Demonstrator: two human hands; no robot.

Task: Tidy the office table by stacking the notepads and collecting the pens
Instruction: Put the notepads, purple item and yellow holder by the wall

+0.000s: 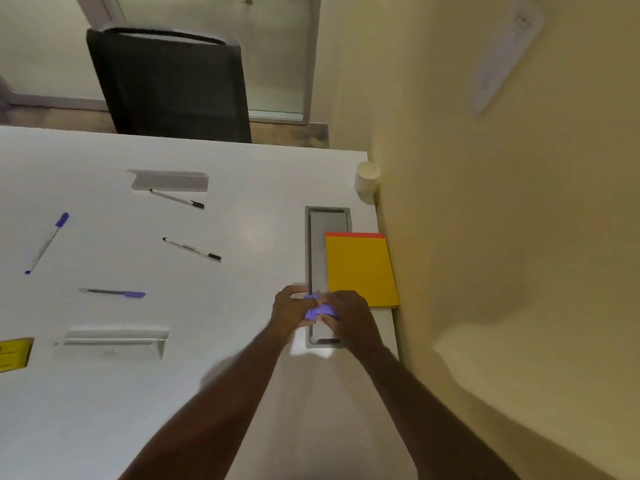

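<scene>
Pens were the loose end: you had both hands bunched together over the grey cable tray [329, 223] near the table's [242, 168] right edge, left hand [289, 311] and right hand [349, 315] both curled round something purple [320, 310], prob. pen caps or a small bundle, too blurred to tell which. Four pens lay well apart across the table: purple-capped pen [46, 242] far left, another purple pen [114, 292] nearer you, two black-capped pens [176, 198] and [192, 249] mid-table. Yellow notepad [360, 268] sat w/ its left edge over the tray, right edge at the wall; a second yellow pad [14, 353] was half out of frame on the left.

Risk as I judged it: you fumbled directly above the tray slot, so anything slipping from that two-handed pinch could've dropped in. Also, round pens could roll if nudged while reaching.
</scene>
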